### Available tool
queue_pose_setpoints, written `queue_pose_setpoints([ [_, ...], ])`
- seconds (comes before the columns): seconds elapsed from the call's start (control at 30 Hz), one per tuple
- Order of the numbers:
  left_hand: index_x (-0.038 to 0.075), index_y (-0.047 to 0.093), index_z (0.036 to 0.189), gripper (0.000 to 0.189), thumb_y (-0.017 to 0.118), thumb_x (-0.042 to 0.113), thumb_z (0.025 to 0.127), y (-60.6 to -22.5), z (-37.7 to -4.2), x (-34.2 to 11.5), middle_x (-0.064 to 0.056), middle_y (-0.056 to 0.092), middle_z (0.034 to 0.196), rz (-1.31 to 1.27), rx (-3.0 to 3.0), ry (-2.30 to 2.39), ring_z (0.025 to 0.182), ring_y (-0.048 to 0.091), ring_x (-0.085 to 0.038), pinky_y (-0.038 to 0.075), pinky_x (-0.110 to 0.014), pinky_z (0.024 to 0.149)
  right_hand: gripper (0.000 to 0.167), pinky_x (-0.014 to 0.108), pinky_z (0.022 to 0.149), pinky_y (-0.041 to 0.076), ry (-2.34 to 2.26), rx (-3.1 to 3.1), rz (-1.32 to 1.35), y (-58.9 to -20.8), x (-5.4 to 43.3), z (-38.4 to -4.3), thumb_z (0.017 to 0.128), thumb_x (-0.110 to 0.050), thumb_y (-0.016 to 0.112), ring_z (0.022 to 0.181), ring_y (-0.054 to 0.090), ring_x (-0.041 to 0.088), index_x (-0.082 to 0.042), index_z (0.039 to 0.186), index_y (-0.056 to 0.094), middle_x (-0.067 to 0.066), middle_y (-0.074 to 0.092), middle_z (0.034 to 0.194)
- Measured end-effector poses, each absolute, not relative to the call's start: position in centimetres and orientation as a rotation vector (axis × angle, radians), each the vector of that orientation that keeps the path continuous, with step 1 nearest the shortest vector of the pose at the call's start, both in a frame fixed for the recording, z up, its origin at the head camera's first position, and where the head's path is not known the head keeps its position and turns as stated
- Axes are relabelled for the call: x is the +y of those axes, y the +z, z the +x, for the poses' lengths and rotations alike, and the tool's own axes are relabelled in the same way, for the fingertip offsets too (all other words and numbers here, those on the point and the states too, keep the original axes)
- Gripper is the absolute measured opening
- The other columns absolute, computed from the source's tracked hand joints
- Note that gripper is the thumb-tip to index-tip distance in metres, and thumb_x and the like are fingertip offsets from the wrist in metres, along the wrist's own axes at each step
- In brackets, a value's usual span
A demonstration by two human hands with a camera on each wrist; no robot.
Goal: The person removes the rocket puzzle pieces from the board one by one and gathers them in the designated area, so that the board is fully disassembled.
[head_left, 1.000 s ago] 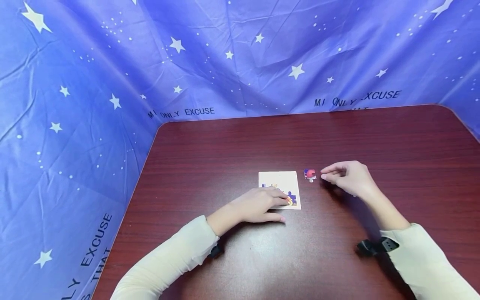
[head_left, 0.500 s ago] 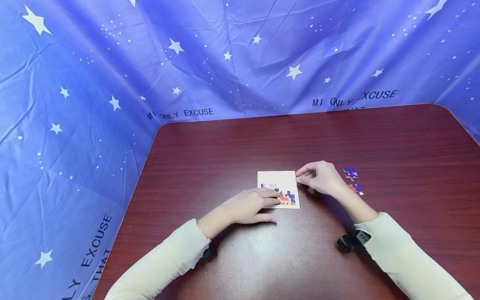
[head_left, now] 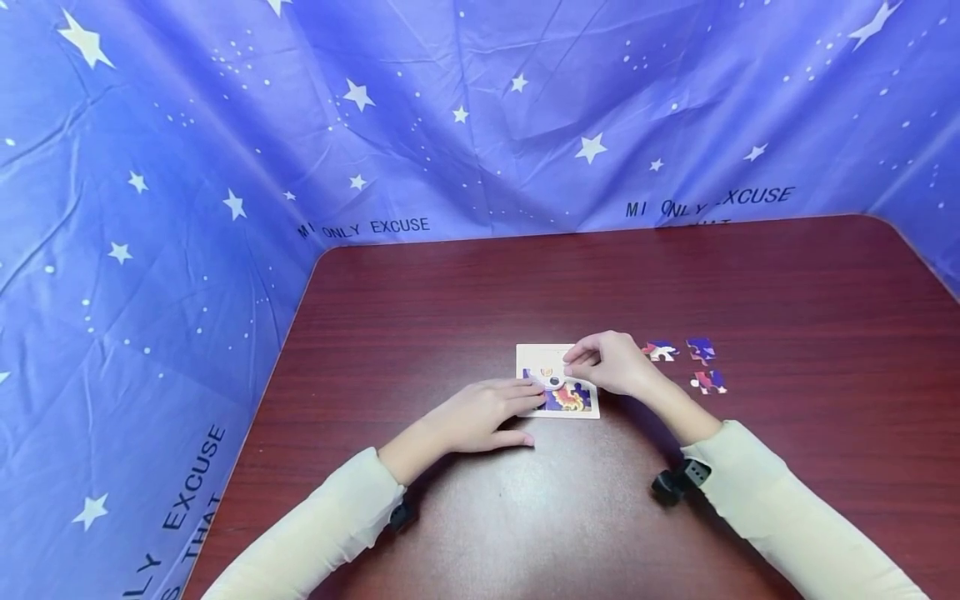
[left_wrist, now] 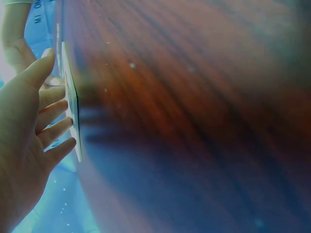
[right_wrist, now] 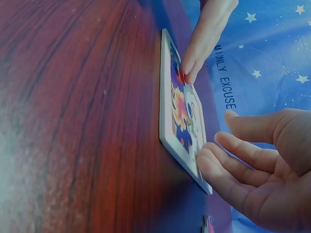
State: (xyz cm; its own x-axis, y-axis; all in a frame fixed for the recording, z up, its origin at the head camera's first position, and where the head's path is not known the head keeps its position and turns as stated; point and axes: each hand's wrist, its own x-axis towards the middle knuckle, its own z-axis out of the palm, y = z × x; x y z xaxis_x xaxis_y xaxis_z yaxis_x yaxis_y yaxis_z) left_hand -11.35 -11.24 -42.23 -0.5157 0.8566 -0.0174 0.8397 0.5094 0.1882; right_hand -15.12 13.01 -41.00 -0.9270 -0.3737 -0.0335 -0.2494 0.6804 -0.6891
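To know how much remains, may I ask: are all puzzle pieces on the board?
No, loose pieces lie on the table, to the right of the board.

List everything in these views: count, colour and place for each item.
puzzle board: one, whitish border, on the table between the hands
puzzle section: one, purple with orange and yellow, on the board's near part; piece count unclear
loose puzzle pieces: three seen in the head view, purple, red and white, right of the board
table: one, reddish brown, under everything
starry cloth: sheet count unclear, blue-purple with white stars and black lettering, behind and left of the table
wrist devices: two, black, one at each wrist
sleeves: two, cream, on the forearms
left hand: one, bare, fingers on the board
right hand: one, bare, fingertips over the board's right side
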Motion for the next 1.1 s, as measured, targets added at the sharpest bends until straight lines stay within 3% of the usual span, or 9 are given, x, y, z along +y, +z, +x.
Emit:
queue_pose_setpoints([
  [0.3, 0.015, 0.043, 0.142, 0.062, 0.05, 0.051, 0.092, -42.6, -10.9, -11.4, 0.0, 0.041, 0.147, 1.481, 2.637, 0.197, 0.138, 0.036, -0.014, 0.033, -0.033, 0.112, 0.018, 0.029, 0.068, 0.055, -1.033, 2.683, -0.541, -41.1, 12.4, -15.2, 0.081, -0.016, 0.071, 0.075, 0.069, 0.015, -0.003, 0.094, 0.072, 0.008, 0.074, 0.085],
  [0.77, 0.016, 0.053, 0.134, 0.059, 0.053, 0.053, 0.089, -41.8, -10.9, -10.7, 0.002, 0.051, 0.14, 1.41, 2.685, 0.184, 0.132, 0.044, -0.011, 0.037, -0.031, 0.109, 0.022, 0.031, 0.07, 0.057, -1.039, 2.633, -0.587, -40.9, 11.8, -15.3, 0.082, -0.016, 0.07, 0.079, 0.071, 0.02, 0.001, 0.096, 0.071, 0.012, 0.073, 0.087],
  [1.1, 0.015, 0.051, 0.136, 0.06, 0.052, 0.053, 0.09, -41.8, -10.8, -10.7, 0.002, 0.049, 0.141, 1.402, 2.688, 0.168, 0.133, 0.043, -0.012, 0.037, -0.032, 0.109, 0.029, 0.026, 0.067, 0.053, -1.038, 2.647, -0.524, -40.7, 11.4, -15.5, 0.081, -0.02, 0.07, 0.072, 0.064, 0.012, 0.001, 0.102, 0.068, 0.007, 0.07, 0.081],
])
